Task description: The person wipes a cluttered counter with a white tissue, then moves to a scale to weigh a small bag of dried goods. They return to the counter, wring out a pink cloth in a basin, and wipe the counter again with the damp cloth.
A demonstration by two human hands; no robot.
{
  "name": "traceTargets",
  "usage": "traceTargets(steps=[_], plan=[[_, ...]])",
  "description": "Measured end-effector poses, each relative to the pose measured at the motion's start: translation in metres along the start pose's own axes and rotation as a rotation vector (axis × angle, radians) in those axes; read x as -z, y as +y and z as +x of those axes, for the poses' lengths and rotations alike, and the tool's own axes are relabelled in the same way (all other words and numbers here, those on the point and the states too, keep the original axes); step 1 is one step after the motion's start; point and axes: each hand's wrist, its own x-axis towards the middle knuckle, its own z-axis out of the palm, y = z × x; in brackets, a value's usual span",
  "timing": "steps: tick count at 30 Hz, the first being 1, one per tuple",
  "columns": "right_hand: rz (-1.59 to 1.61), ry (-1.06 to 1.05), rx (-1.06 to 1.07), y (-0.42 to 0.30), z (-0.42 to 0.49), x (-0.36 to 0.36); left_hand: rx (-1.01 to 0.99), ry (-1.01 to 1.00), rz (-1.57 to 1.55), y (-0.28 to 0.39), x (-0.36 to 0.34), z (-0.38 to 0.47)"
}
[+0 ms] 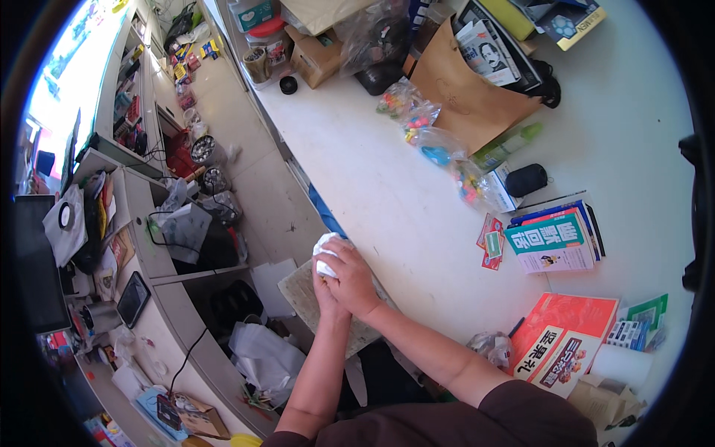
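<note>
Both my hands are pressed together around a crumpled white wad (324, 261), which could be tissue or cloth. My right hand (356, 279) lies over it with curved fingers. Underneath, my left hand (328, 299) cups the wad and is partly hidden by the right. They are held above a worn, pale board-like surface (301, 290), beside the near edge of a long white counter (357, 184).
On the counter lie bags of colourful pieces (416, 125), a brown paper bag (463, 95), a dark thread spool (526, 180), books (553, 240) and a red box (558, 335). At left, a cluttered desk (167, 302) holds a phone (134, 299); plastic bags (262, 357) sit below.
</note>
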Motion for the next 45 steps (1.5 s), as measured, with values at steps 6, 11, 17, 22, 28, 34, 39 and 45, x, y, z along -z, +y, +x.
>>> traceTargets(steps=[6, 11, 17, 22, 28, 34, 39, 45], plan=[[0.006, -0.017, 0.031, -0.033, -0.029, -0.010, 0.155, 0.283, 0.863, 0.062, -0.027, -0.057], [0.054, -0.006, 0.117, -0.084, -0.044, -0.013, 0.072, 0.414, -0.255, 0.077, -0.062, -0.082], [0.255, 0.006, 0.282, -0.152, -0.055, 0.003, -0.034, 0.383, 0.418, 0.065, -0.211, -0.101], [0.451, -0.120, 0.342, -0.198, -0.088, 0.018, -0.324, -0.065, 0.645, 0.058, -0.226, -0.151], [0.640, -0.273, 0.347, -0.245, -0.144, 0.035, -0.495, 0.371, 0.451, 0.037, -0.310, -0.217], [0.795, -0.376, 0.350, -0.288, -0.198, 0.038, -0.682, 0.397, 0.468, 0.039, -0.339, -0.285], [0.918, -0.524, 0.336, -0.337, -0.263, 0.028, -0.834, 0.410, 0.420, 0.055, -0.362, -0.365], [0.959, -0.718, 0.541, -0.422, -0.384, 0.014, -1.080, 0.264, 0.390, 0.074, -0.405, -0.511]])
